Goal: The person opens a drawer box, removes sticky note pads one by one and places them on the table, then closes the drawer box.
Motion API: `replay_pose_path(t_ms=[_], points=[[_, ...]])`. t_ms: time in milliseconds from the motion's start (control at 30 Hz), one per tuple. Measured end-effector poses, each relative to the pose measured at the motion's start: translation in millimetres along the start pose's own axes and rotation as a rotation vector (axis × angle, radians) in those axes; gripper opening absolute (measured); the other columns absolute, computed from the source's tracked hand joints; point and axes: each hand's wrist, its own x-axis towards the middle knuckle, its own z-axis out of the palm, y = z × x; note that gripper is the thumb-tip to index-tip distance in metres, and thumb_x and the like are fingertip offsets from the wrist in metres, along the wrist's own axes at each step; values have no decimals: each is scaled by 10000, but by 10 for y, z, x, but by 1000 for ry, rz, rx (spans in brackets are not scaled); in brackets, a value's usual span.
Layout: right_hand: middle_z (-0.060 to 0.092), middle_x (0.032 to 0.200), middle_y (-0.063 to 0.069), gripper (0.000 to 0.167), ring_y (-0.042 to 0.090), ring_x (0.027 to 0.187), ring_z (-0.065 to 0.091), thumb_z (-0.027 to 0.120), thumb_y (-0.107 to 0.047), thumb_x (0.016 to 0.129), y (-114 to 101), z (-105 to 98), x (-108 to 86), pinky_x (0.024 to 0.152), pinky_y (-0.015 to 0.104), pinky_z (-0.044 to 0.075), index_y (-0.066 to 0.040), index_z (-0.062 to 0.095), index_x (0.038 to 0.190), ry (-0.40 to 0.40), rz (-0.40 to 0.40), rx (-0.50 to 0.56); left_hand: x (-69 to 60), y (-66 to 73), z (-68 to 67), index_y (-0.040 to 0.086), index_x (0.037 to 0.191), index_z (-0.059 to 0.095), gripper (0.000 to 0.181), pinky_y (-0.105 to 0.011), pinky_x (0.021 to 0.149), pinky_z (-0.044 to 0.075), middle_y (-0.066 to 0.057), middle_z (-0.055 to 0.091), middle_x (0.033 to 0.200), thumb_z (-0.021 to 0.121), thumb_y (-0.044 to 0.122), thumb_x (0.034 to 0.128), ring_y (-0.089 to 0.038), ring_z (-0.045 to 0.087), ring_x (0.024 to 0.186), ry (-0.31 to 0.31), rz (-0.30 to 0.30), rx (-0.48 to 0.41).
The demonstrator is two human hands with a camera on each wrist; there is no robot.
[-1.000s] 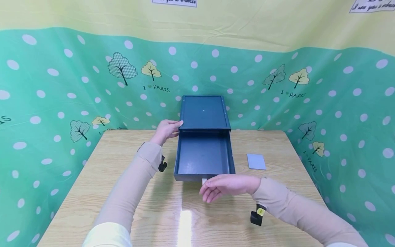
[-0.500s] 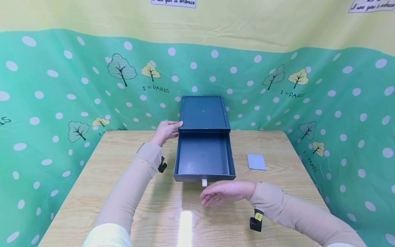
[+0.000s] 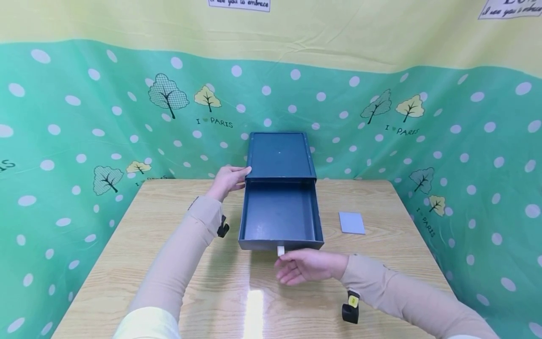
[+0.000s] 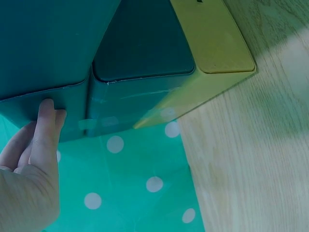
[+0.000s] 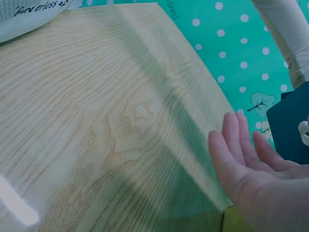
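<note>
Drawer [image 3: 279, 214] stood pulled out, unclosed; I found left hand [image 3: 228, 180] straight-fingered against its cabinet [image 3: 280, 153], right hand [image 3: 308, 266] loose-fingered beside its tab [image 3: 281, 250].

- Dark blue rectangular drawer [image 3: 279, 216]: plastic in appearance, smooth, slight sheen.
- Pale wood-grain tabletop [image 3: 211, 303]: smooth, glossy.
- Green polka-dotted backdrop [image 3: 277, 101]: cloth-like, lightly creased.

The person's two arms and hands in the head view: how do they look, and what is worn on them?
The left hand and right hand are bare, with no gloves. Beige cloth sleeves cover both forearms, and white cloth shows at the left sleeve's near end. By each wrist sits a small black device; the right one bears a yellow label.
</note>
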Motion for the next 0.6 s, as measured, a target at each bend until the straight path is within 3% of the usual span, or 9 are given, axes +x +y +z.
replay_pose_path(t_ms=[167, 367, 600], points=[[647, 977, 6, 513, 113, 907, 633, 399, -298, 999, 18, -2, 32, 986, 335, 508, 113, 415, 1304, -14, -30, 81, 11, -10, -4, -1, 1366, 474, 563, -361, 1011, 494, -124, 354, 1480, 634, 297, 916, -298, 487, 1272, 0, -6, -3], [653, 980, -10, 507, 97, 904, 632, 372, -289, 1011, 37, 8, 63, 913, 261, 538, 120, 406, 1308, -40, -73, 100, 7, -3, -4, -8, 1362, 476, 556, -370, 1012, 494, -123, 303, 1490, 632, 290, 918, -308, 488, 1268, 5, 3, -7], [653, 989, -16, 498, 93, 909, 633, 368, -272, 1014, 66, 18, 91, 916, 261, 538, 136, 395, 1299, -59, -119, 108, 7, -6, -1, -3, 1369, 467, 568, -340, 1002, 501, -120, 279, 1498, 629, 301, 918, -301, 479, 1275, -2, 3, 4]])
